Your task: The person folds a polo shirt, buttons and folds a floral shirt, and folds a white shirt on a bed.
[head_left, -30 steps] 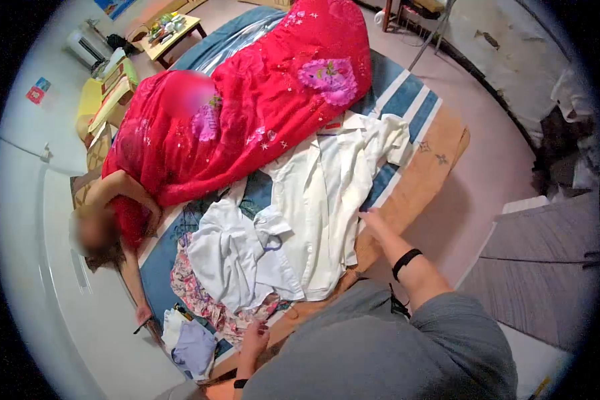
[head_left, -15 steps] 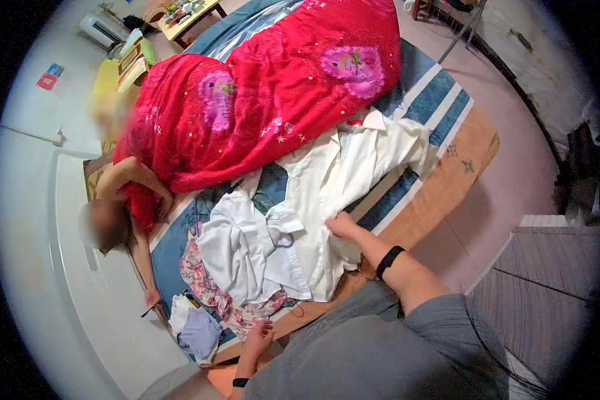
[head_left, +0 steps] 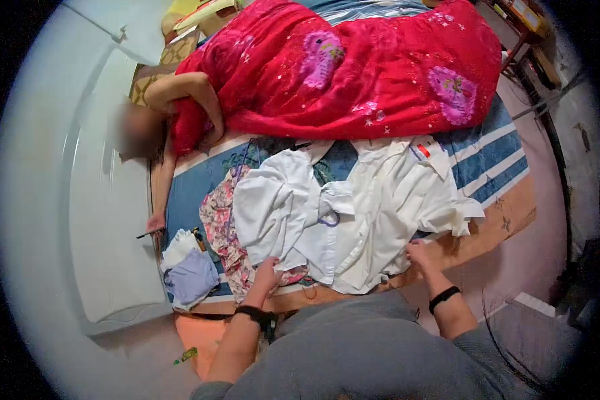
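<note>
On the 2 hands, left hand (head_left: 268, 273) and right hand (head_left: 417, 255), fingertips are partly hidden, so any pinch on cloth cannot be told. The white shirt (head_left: 267, 200) covers much of the floral cloth (head_left: 219, 212); a purple loop (head_left: 329, 220) shows only in part. The red quilt (head_left: 273, 93) hides the lower body of the lying person (head_left: 180, 88), whose face is blurred, and is cut off at the far edge. That person's thin dark object (head_left: 150, 233) is too small to name, perhaps a phone edge-on. Print on the red tag (head_left: 423, 151) is unreadable. The near edge crops the grey top (head_left: 353, 353).
</note>
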A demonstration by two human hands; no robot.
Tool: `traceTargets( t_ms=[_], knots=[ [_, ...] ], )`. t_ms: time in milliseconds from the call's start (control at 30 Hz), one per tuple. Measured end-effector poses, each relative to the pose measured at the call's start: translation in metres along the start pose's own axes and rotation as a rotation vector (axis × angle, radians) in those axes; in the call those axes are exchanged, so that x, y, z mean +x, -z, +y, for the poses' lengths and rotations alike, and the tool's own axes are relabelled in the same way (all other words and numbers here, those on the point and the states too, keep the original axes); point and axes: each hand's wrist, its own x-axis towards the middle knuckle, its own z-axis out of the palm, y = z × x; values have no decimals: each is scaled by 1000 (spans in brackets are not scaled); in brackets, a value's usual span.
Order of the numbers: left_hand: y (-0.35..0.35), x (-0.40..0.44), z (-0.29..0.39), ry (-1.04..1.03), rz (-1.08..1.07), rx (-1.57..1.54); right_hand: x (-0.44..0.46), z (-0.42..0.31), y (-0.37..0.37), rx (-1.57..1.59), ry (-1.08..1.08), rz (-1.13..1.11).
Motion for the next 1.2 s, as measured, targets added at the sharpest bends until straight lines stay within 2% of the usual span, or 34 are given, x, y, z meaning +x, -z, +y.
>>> traceTargets(
  t_ms=[67, 133, 167, 200, 233, 300, 367, 433, 467, 500, 533, 600, 633, 667, 700, 733, 800, 867, 900, 933, 1000, 1067, 1133, 1200],
  knots=[
    [-6, 21, -9, 39, 4, -3, -13, 17, 12, -36, -37, 29],
    [-20, 44, -13, 50, 8, -19, -31, 10, 32, -126, 80, -191],
    [-29, 51, -16, -81, 98, 93, -51, -4, 39, -145, 76, -175],
    [-38, 59, -16, -214, 194, 198, -89, -46, 36, -297, 133, -66],
    [-28, 61, 1, -132, 94, 283, -111, -74, 28, -452, 189, 46],
    [-34, 83, -10, -116, 93, 338, -115, -61, 14, -577, 174, -52],
    [-38, 102, -22, -77, 103, 393, -156, -113, -6, -489, 26, -289],
    [-23, 121, -38, -48, -37, 411, -158, -99, -33, -593, 141, -494],
    [-13, 123, -47, -33, -102, 432, -161, -100, -46, -594, 150, -499],
    [0, 113, -49, -108, 105, 410, -171, -116, -64, -653, 178, -556],
    [18, 100, -43, -105, 122, 416, -182, -137, -81, -712, 210, -610],
    [58, 76, -29, -39, 181, 187, -204, -184, -111, -657, 220, -651],
    [74, 65, -33, -77, 246, 88, -211, -199, -127, -675, 335, -668],
    [90, 50, -39, -81, 264, 104, -219, -210, -140, -692, 451, -681],
    [116, 26, -36, -105, 261, -106, -220, -213, -155, -677, 543, -691],
    [140, 1, -33, -132, 258, -319, -229, -226, -165, -666, 572, -689],
    [178, -39, -33, -207, 310, -359, -249, -260, -182, -660, 649, -711],
    [200, -74, -40, -280, 347, -720, -270, -279, -193, -627, 751, -680],
    [215, -87, -47, -297, 269, -799, -280, -291, -196, -620, 792, -672],
    [225, -100, -51, -310, 293, -796, -288, -300, -200, -613, 833, -663],
    [246, -133, -54, -315, 327, -587, -298, -309, -206, -576, 879, -665],
    [258, -156, -55, -340, 334, -604, -323, -337, -197, -509, 988, -603],
    [265, -177, -54, -420, 319, -408, -339, -356, -189, -447, 1066, -553],
    [274, -208, -46, -395, 343, -367, -348, -367, -180, -333, 1096, -410]
  ],
)
